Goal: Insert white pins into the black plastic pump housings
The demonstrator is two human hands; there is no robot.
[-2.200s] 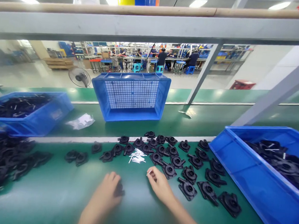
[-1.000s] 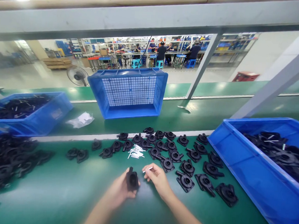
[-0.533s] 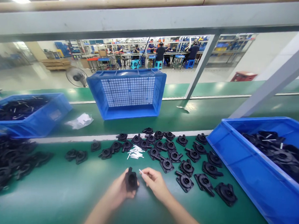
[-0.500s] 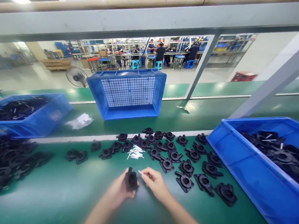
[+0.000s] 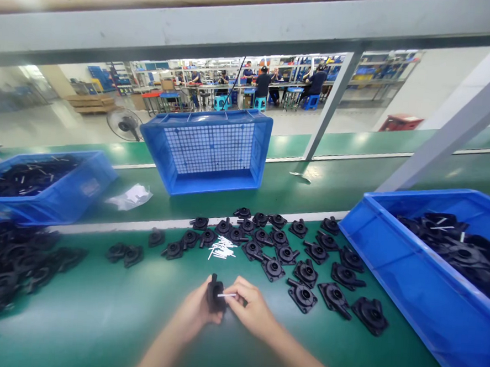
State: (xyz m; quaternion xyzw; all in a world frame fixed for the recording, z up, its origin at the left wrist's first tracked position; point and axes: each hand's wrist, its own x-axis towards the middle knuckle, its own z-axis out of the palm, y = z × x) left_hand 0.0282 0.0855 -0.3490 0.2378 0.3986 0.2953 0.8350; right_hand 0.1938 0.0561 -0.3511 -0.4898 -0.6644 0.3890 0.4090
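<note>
In my left hand [image 5: 199, 304] is a black plastic pump housing [image 5: 215, 293], its short spout pointing up and its round opening turned toward my right. My right hand [image 5: 249, 304], closed in a pinch, holds a thin white rod [image 5: 226, 295]. The rod lies level, its left tip at the housing's opening; whether it has entered cannot be made out. Just beyond my hands lies a small heap of white rods [image 5: 221, 247] on the green table. Several similar black housings [image 5: 306, 273] are spread out to the right of the heap and behind it.
At right stands a blue bin [image 5: 414, 271] holding black housings and white rods. Another filled blue bin [image 5: 78, 187] is at far left, behind a pile of black parts [image 5: 11, 263]. A blue crate [image 5: 215, 186] tilts at the back, beside a plastic bag [image 5: 131, 197]. People sit beyond.
My right hand has brought the white rod left and slightly down to the housing's opening. My left hand keeps the housing in nearly the same place.
</note>
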